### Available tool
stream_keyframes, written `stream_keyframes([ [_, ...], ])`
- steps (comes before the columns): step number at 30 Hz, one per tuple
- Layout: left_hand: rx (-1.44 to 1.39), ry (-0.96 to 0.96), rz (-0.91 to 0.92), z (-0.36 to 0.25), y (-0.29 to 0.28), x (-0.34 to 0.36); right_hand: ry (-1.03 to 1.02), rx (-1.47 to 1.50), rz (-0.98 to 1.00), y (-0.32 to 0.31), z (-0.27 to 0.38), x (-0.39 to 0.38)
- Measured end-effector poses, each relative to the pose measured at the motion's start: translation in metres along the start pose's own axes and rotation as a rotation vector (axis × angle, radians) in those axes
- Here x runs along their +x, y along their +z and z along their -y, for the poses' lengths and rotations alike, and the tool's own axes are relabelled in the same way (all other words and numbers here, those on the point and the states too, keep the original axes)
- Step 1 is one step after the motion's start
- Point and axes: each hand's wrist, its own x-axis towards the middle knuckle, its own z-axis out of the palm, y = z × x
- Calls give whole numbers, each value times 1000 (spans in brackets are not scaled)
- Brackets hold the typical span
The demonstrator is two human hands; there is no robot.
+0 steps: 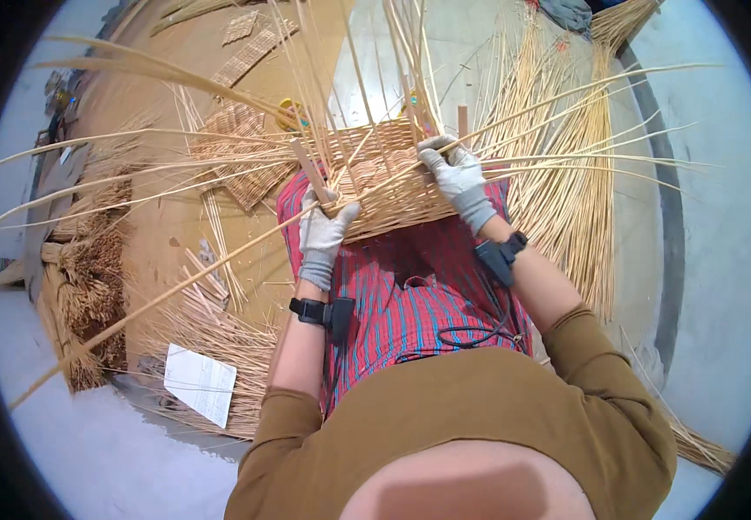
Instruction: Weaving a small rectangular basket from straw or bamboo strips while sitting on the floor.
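A partly woven wicker basket [393, 195] rests over my lap, which is covered by a red and blue plaid cloth [410, 303]. Long loose rods fan out from its rim to the left, right and far side. My left hand [323, 230], in a pale knitted glove, is closed around the basket's left corner beside a flat wooden stake [310, 169]. One long wicker rod [176, 290] runs from the lower left, past my left thumb, to my right hand. Gloved too, my right hand [458, 173] is closed on that rod at the basket's right corner.
Loose rods [566, 191] lie in a broad spread on the right. Woven panels [245, 152] and a bundled stack of stalks [89, 286] are on the left. A white paper sheet [199, 384] lies on more rods. Yellow round things [292, 113] sit just beyond the basket.
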Motion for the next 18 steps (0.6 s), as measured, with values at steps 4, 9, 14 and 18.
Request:
stream_keyframes([
  [4, 16, -5, -81, 0, 5, -1, -53, 40, -73, 11, -2, -11],
  [9, 101, 100, -136, -7, 5, -2, -450, -159, 25, 18, 29, -66],
  [14, 27, 31, -164, -8, 13, -1, -604, -416, 368, 36, 75, -68],
  [18, -241, -72, -280, -7, 22, 0, -696, -632, 286, 101, 85, 29],
])
